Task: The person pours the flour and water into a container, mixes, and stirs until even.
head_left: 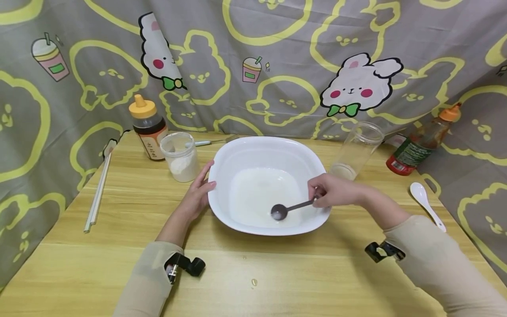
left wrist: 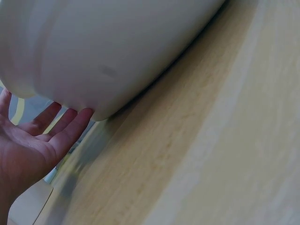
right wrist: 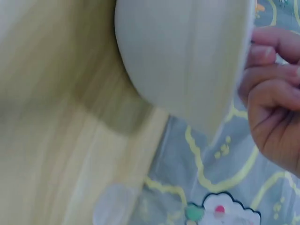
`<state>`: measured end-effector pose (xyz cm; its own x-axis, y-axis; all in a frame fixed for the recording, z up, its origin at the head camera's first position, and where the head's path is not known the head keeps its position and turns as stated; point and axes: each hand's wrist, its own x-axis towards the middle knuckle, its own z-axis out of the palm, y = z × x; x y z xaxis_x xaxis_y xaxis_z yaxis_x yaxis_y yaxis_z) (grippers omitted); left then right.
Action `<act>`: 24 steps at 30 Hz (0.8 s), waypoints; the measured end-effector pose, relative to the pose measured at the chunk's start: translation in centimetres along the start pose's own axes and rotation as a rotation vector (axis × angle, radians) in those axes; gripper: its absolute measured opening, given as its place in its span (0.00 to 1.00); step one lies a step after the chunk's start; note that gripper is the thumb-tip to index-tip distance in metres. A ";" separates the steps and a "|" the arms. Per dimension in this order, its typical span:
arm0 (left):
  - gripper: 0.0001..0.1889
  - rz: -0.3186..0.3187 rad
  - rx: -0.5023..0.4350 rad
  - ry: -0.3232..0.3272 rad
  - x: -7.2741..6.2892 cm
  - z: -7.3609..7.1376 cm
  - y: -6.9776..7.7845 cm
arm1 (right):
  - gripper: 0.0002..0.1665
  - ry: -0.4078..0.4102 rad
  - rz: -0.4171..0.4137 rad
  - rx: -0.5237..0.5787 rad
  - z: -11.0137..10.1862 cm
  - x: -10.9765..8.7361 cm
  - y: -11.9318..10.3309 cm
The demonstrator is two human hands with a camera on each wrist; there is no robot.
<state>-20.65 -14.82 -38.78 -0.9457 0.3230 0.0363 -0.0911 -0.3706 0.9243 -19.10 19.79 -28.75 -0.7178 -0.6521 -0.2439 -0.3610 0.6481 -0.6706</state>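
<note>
A white basin [head_left: 222, 220] with rounded corners holds a milky white liquid [head_left: 253, 189]. My left hand [head_left: 198, 193] rests against its left side, the thumb at the rim. In the left wrist view, its fairly straight fingers [left wrist: 70, 133] touch the basin's outer wall [left wrist: 117, 56]. My right hand [head_left: 334, 190] grips the handle of a dark measuring spoon [head_left: 279, 212] over the basin's right rim. The spoon's round bowl is low over the liquid, with some white in it. In the right wrist view, the curled fingers [right wrist: 272, 91] show beside the basin wall [right wrist: 173, 51], which hides the spoon.
Behind left stand a jar of white powder [head_left: 184, 167] and a yellow-capped bottle [head_left: 148, 132]; a fork [head_left: 211, 141] lies nearby. Chopsticks [head_left: 97, 193] lie far left. Rightward are a clear jar [head_left: 356, 149], a sauce bottle [head_left: 421, 143] and a white spoon [head_left: 428, 204]. A patterned curtain [head_left: 277, 105] hangs behind.
</note>
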 end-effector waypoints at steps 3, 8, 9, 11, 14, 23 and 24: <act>0.34 -0.002 0.004 0.001 0.0 0.0 0.0 | 0.06 0.081 0.007 -0.119 -0.9 -0.5 0.2; 0.34 -0.003 0.004 0.001 0.0 0.0 0.0 | 0.04 0.214 0.105 -0.259 -1.4 0.7 0.5; 0.34 -0.002 0.003 -0.001 0.0 0.0 0.0 | 0.03 0.228 0.126 -0.243 -1.3 1.2 0.7; 0.34 -0.002 -0.001 -0.002 0.0 0.1 0.0 | 0.02 0.249 0.154 -0.181 -1.1 2.4 1.1; 0.33 0.000 -0.006 -0.006 0.0 0.1 0.0 | 0.04 0.257 0.196 -0.024 -0.6 4.2 1.3; 0.33 0.005 0.009 -0.004 -0.1 0.1 0.0 | 0.06 0.145 0.179 0.220 1.6 7.5 -0.3; 0.33 0.005 0.012 -0.003 0.0 0.1 0.0 | 0.05 0.122 0.166 0.228 1.8 7.6 -0.5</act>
<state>-20.58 -14.75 -38.73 -0.9451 0.3241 0.0420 -0.0828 -0.3618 0.9286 -23.26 13.82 -31.55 -0.8269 -0.4836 -0.2869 -0.0993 0.6278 -0.7720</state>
